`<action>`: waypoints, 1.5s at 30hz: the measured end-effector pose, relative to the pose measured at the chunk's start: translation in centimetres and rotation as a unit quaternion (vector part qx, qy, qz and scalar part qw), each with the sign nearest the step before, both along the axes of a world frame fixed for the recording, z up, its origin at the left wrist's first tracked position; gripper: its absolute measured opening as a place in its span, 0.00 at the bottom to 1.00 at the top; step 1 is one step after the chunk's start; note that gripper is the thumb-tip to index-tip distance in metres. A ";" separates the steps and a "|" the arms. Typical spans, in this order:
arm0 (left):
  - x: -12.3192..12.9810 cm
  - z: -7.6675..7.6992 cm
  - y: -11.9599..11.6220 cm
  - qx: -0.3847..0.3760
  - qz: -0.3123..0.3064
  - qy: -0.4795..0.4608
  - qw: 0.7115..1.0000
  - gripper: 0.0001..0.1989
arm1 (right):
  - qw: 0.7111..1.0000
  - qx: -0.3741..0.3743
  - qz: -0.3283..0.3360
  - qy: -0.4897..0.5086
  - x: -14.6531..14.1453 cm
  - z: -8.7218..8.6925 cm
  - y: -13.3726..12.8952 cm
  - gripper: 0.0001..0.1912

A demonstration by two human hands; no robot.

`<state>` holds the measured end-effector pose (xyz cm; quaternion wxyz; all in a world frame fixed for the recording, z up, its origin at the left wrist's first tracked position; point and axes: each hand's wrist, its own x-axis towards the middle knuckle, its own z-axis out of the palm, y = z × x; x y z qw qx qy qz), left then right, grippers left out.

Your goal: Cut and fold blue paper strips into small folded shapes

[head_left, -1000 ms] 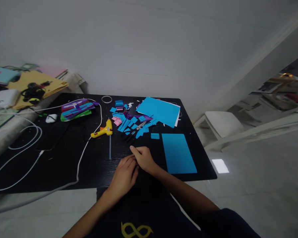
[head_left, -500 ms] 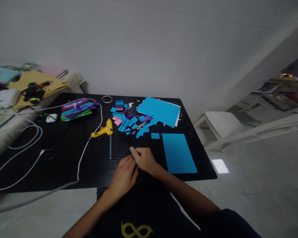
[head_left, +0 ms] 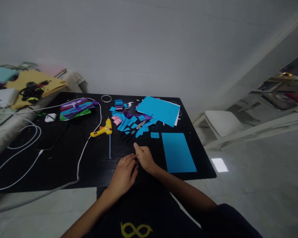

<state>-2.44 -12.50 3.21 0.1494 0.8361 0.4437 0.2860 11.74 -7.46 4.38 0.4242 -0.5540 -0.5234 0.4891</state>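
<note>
My left hand point(head_left: 124, 172) lies palm down near the table's front edge, fingers stretched forward and the thumb apart; nothing shows in it. Against its fingertips rests my right hand point(head_left: 144, 158), fingers curled closed and thumb pointing forward. Whatever is inside that fist, if anything, is hidden. Just beyond the hands lie scissors point(head_left: 129, 138) with black handles, blades partly over a heap of cut blue paper pieces point(head_left: 125, 124). Pink paper pieces point(head_left: 116, 120) sit at the heap's left side. A blue sheet point(head_left: 178, 152) lies flat to the right of my right hand.
A yellow glue gun point(head_left: 103, 129) with a glue stick in it lies left of the scissors. White cables point(head_left: 82, 152) cross the table's left part. More blue sheets point(head_left: 159, 110) and a stack of coloured paper strips point(head_left: 76, 108) lie farther back. A white chair point(head_left: 220, 123) stands right.
My right hand has shifted slightly right and forward, its thumb now straighter and a little away from the left fingers. My left hand is nearly still.
</note>
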 end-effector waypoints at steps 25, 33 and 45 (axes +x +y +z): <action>0.0 0.0 0.1 -0.001 -0.013 0.004 1.000 0.11 | 0.991 0.073 0.063 -0.092 1.7 0.5 -0.8 0.30; -0.1 0.0 0.2 0.005 -0.007 0.010 1.000 0.18 | 0.964 0.119 0.166 -0.168 2.0 2.0 -1.6 0.28; -0.1 -0.3 0.1 0.013 -0.007 0.016 1.000 0.18 | 0.959 0.122 0.175 -0.185 2.1 2.2 -1.6 0.28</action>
